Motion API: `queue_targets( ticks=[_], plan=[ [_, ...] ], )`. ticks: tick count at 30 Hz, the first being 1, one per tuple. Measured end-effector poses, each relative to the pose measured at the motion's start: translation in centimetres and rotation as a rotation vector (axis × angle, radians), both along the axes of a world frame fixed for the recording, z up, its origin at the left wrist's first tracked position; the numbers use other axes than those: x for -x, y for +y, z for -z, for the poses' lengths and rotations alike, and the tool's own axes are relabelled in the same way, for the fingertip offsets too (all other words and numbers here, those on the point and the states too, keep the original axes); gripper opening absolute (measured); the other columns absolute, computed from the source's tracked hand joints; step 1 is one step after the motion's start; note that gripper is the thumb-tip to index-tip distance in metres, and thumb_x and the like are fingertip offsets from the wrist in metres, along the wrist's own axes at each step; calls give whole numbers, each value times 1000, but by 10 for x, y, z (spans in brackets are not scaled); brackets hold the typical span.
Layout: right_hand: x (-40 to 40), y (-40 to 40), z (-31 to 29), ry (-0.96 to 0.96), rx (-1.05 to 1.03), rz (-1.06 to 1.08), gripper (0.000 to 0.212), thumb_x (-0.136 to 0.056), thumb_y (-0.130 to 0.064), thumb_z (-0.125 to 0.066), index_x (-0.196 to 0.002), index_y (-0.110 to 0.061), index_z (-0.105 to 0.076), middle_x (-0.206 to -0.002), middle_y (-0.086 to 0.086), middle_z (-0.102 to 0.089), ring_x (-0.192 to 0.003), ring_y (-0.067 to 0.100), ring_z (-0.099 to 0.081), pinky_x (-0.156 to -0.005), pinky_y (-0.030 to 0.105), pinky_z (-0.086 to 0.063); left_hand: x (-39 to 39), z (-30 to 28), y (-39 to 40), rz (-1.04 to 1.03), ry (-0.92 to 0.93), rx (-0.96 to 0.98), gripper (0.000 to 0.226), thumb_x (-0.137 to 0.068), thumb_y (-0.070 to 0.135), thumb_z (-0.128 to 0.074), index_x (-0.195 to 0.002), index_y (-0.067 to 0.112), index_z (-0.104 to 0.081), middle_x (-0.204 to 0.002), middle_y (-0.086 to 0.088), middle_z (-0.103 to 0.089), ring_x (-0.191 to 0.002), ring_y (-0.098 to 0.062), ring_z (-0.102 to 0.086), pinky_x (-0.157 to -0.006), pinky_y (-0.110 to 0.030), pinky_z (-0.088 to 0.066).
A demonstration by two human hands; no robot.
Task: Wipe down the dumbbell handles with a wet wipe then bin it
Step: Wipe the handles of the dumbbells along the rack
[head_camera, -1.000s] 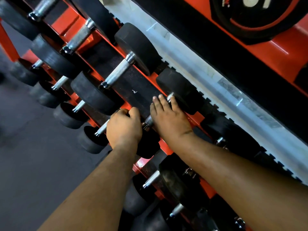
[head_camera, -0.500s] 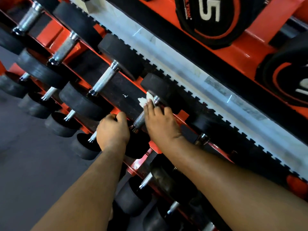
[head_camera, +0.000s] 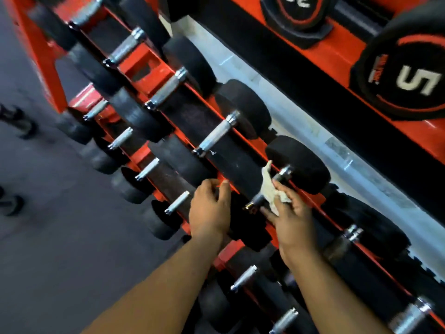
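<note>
Black rubber dumbbells with silver handles lie in rows on a red rack [head_camera: 142, 68]. My right hand [head_camera: 292, 221] holds a crumpled white wet wipe [head_camera: 271, 186] against the handle [head_camera: 269, 189] of one dumbbell on the upper tier, and most of that handle is hidden by the wipe and my fingers. My left hand [head_camera: 209, 210] rests with curled fingers on the near black head [head_camera: 243, 213] of that same dumbbell. Another dumbbell handle [head_camera: 216, 135] lies bare just to the left.
Weight plates, one marked 5 [head_camera: 409, 80], hang on a red stand at the upper right. A pale strip of floor [head_camera: 337, 150] runs between rack and stand. Lower-tier dumbbells [head_camera: 149, 168] sit toward the grey floor [head_camera: 60, 237] on the left.
The view has swung to the right and down. My right hand has slid back along the handle, baring more of the wipe. My left hand stays on the dumbbell head.
</note>
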State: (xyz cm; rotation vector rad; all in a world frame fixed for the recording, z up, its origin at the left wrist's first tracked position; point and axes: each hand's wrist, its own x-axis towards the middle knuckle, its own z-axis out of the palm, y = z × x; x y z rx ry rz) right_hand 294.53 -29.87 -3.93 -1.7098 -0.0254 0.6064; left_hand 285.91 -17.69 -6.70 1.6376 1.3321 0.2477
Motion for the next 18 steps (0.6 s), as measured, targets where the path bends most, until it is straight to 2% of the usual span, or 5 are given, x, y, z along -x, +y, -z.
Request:
queue_targets(
  ticks=[3,6,12,15,18],
  plan=[
    [-1,35,-6,-164,0,-130,44,-101,0,-47,-127,-31,-64,-125,-14,-67,-118,6,-62,-99,29,-52,23,-14,47,-17,-32,-271,17,-98,38,-58,-90,24,-63,-91,5,-64,-91,-22,-61,-78,-38,-45],
    [-9,73,-2,-583,141,-378,48,-99,3,-45,-143,-15,-54,-147,0,-53,-138,7,-46,-113,18,-35,18,-23,94,-54,8,-452,18,-95,34,-60,-99,18,-65,-102,-5,-63,-101,-31,-57,-87,-42,-43],
    [-51,145,36,-1332,660,-1096,61,-91,-2,-46,-151,-8,-41,-160,12,-34,-148,32,-29,-119,54,-26,-42,1,162,-124,180,109,44,-101,35,-38,-135,13,-53,-143,-18,-51,-131,-41,-46,-102,-49,-39],
    [-63,153,47,-1325,855,-1486,67,-92,-6,-21,-159,-12,-16,-168,9,-5,-154,30,-1,-122,59,-9,-49,8,163,-64,255,64,43,-98,38,-37,-120,13,-63,-127,-17,-61,-119,-40,-54,-92,-46,-43],
    [-67,157,49,-1438,840,-1417,67,-89,-10,-19,-154,-11,-35,-163,9,-28,-152,30,-20,-118,62,-22,-50,6,157,-78,255,-39,45,-91,45,-37,-108,16,-67,-116,-12,-67,-112,-38,-57,-91,-46,-47]
  ],
)
